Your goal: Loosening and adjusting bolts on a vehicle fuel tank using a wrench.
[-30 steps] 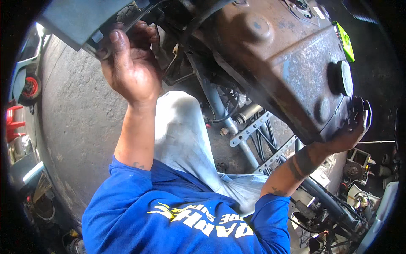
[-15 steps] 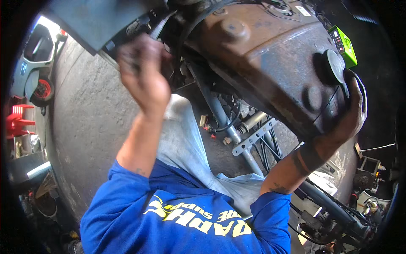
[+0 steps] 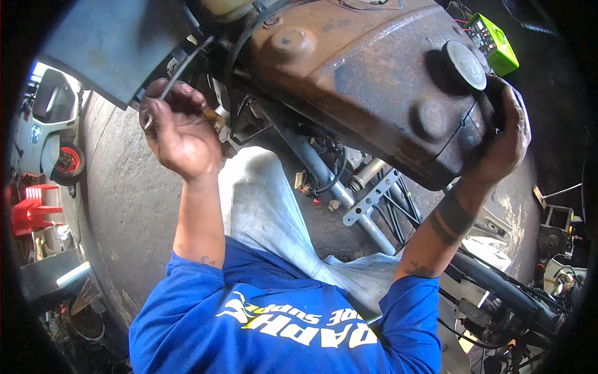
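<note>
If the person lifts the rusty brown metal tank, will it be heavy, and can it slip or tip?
The rusty tank looks like thick steel and is large beside both hands, so it is probably heavy and stiff. Its surface is rough with rust, so slipping seems unlikely. Only the right hand grips its end; the left hand holds a thin black cable, so the rounded tank may tilt.

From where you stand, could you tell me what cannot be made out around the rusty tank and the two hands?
Head view only:
- Right hand: its palm lies against the rusty tank's end, hidden.
- Left hand: the thin dark tool's lower end is buried in the fist.
- Tank top: cut off by the upper edge.
- Parts under the tank: shadowed, too cluttered.
</note>
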Motion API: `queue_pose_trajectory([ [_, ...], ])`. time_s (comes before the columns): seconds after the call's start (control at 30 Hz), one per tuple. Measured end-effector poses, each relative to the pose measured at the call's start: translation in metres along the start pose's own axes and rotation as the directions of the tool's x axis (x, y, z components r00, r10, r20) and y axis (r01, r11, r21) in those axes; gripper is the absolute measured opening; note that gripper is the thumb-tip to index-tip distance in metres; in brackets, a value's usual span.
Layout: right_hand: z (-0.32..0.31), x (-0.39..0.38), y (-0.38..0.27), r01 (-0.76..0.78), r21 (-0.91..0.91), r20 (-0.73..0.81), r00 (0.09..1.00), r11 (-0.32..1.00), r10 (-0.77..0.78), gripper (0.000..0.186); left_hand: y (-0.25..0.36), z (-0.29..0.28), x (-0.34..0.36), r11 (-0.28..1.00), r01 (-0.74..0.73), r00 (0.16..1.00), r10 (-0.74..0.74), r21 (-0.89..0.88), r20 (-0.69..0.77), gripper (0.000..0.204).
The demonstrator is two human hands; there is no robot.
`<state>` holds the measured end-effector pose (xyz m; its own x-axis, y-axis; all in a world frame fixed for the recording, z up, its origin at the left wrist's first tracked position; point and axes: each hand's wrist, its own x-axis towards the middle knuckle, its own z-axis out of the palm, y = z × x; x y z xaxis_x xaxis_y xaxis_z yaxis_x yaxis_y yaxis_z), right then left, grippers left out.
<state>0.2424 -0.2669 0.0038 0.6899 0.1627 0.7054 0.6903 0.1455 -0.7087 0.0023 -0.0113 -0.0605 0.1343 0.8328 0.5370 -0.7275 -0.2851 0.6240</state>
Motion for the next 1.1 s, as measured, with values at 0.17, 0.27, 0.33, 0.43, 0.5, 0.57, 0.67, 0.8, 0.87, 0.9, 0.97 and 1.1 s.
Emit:
queue_pose_trajectory([
  [0.17,0.003,0.001,-0.006,-0.086,0.118,-0.007,0.996,0.989,0.087,0.029,-0.006,-0.002,0.000,1.000,0.021,1.000,-0.021,0.018,0.009,0.028],
  [0.27,0.008,-0.001,-0.016,-0.153,0.011,-0.056,0.987,0.988,0.153,0.022,-0.005,-0.012,0.009,0.961,0.244,0.959,-0.259,-0.130,-0.112,0.026],
  [0.33,0.009,-0.001,-0.020,-0.182,0.046,-0.067,0.981,0.982,0.184,0.021,-0.001,-0.011,0.020,0.946,0.305,0.940,-0.318,-0.110,-0.123,0.026],
  [0.43,0.009,-0.001,-0.019,-0.179,0.067,-0.057,0.982,0.982,0.183,0.020,-0.005,-0.010,0.042,0.909,0.410,0.886,-0.416,-0.073,-0.202,0.024],
  [0.5,0.009,-0.001,-0.018,-0.181,-0.029,-0.071,0.981,0.983,0.178,0.019,-0.005,-0.009,0.050,0.895,0.446,0.877,-0.433,0.016,-0.207,0.022],
  [0.57,0.011,-0.002,-0.021,-0.185,-0.013,-0.078,0.980,0.983,0.184,0.019,-0.003,-0.002,0.043,0.901,0.432,0.882,-0.415,0.032,-0.223,0.021],
  [0.67,0.009,-0.001,-0.017,-0.180,-0.021,-0.084,0.981,0.983,0.177,0.019,-0.004,0.000,0.027,0.965,0.259,0.962,-0.253,0.050,-0.102,0.014],
  [0.8,0.009,0.000,-0.020,-0.161,-0.079,-0.082,0.985,0.984,0.154,0.019,-0.013,0.009,0.007,0.980,0.036,0.999,-0.033,0.194,-0.020,0.015],
  [0.87,0.010,-0.001,-0.020,-0.164,-0.078,-0.079,0.984,0.983,0.158,0.018,-0.014,0.010,0.006,0.929,-0.101,0.995,0.095,0.357,0.034,0.012],
  [0.9,0.010,-0.002,-0.020,-0.163,-0.073,-0.085,0.984,0.984,0.157,0.018,-0.015,0.010,0.004,0.833,-0.231,0.973,0.208,0.503,0.102,0.010],
  [0.97,0.011,0.000,-0.021,-0.175,-0.084,-0.078,0.983,0.981,0.169,0.019,-0.020,0.019,-0.008,0.650,-0.464,0.886,0.342,0.602,0.314,0.017],
  [1.1,0.009,0.001,-0.021,-0.156,-0.063,-0.080,0.985,0.986,0.151,0.019,-0.018,0.009,-0.008,0.365,-0.655,0.751,0.410,0.662,0.517,0.017],
])
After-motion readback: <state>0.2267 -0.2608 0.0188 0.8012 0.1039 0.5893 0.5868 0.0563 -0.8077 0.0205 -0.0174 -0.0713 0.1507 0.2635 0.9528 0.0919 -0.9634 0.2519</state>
